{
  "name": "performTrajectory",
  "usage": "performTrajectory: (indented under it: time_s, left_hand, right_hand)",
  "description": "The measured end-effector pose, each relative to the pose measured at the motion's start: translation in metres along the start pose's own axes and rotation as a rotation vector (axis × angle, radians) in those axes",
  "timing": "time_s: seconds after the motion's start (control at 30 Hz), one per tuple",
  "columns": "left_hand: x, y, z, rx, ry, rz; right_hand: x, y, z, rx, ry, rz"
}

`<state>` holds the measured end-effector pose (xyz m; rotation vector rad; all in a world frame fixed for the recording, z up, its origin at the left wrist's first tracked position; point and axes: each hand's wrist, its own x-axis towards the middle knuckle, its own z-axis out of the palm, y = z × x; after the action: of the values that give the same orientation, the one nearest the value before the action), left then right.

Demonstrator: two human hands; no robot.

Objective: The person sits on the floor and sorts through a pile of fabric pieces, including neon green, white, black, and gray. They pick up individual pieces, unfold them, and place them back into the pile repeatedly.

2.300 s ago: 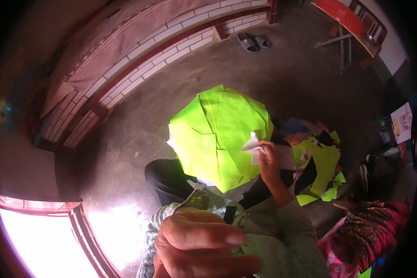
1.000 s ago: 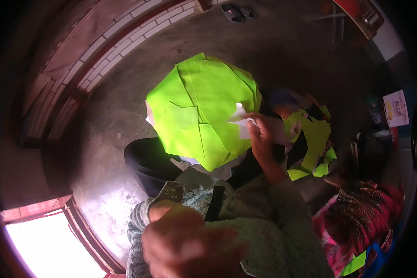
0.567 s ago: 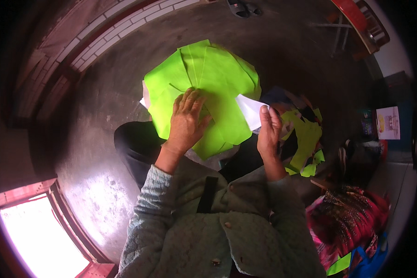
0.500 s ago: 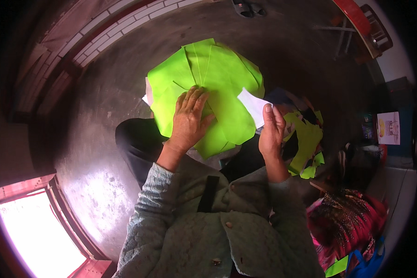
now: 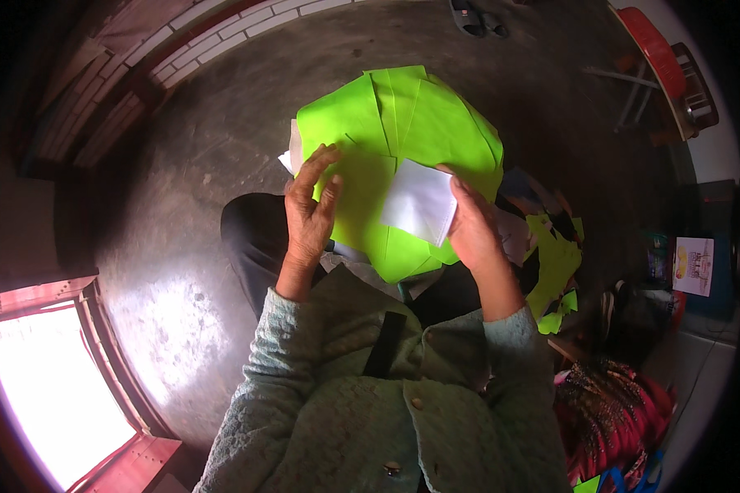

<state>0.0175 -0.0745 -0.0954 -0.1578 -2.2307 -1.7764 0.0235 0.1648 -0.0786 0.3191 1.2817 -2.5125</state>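
Note:
Bright yellow-green cloth sheets [image 5: 448,115], layered into a roughly round stack, lie over my lap. Above their lower middle, my right hand [image 5: 478,226] grips the right edge of a small white four-sided piece [image 5: 419,200], thumb on top; whether it is paper or cloth I cannot tell. My left hand [image 5: 308,209] hovers at the stack's left side, fingers apart and curved, holding nothing. A whitish edge [image 5: 285,161] sticks out from under the stack at its left.
Green cut scraps [image 5: 547,275] lie in a heap right of my knees. A red patterned cloth [image 5: 604,419] is at lower right, and dark slippers [image 5: 469,20] lie on the far floor. A red-topped table [image 5: 654,49] stands far right. Light enters through an opening [image 5: 57,394] at lower left.
My left hand has lifted off the green sheets and shifted left, fingers spreading. My right hand has brought the white piece inward over the stack, its broad face now showing. The whole view has shifted a little.

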Motion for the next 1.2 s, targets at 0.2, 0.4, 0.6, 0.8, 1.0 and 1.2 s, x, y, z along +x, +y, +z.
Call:
performTrajectory:
  time_s: [0.2,0.4,0.6,0.8,1.0,1.2]
  left_hand:
    - [-0.005,-0.008,0.012,0.328,-0.104,0.13]
    - [-0.006,-0.012,0.012,0.354,-0.105,0.14]
    - [-0.006,-0.012,0.013,0.371,-0.107,0.157]
    - [-0.008,-0.013,0.014,0.405,-0.104,0.173]
    - [-0.009,-0.015,0.015,0.487,-0.104,0.224]
    - [-0.007,0.006,0.021,0.533,-0.142,0.248]
  right_hand:
    - [-0.007,0.01,-0.005,-0.578,0.054,-0.191]
    - [-0.024,0.006,0.034,-0.352,-0.052,-0.208]
    - [-0.007,0.019,0.013,-0.993,-0.008,-0.476]
    - [-0.019,0.016,0.021,-0.98,-0.002,-0.441]
    - [-0.039,0.016,0.033,-1.151,-0.096,-0.555]
    - [-0.042,0.019,0.032,-1.143,-0.064,-0.55]
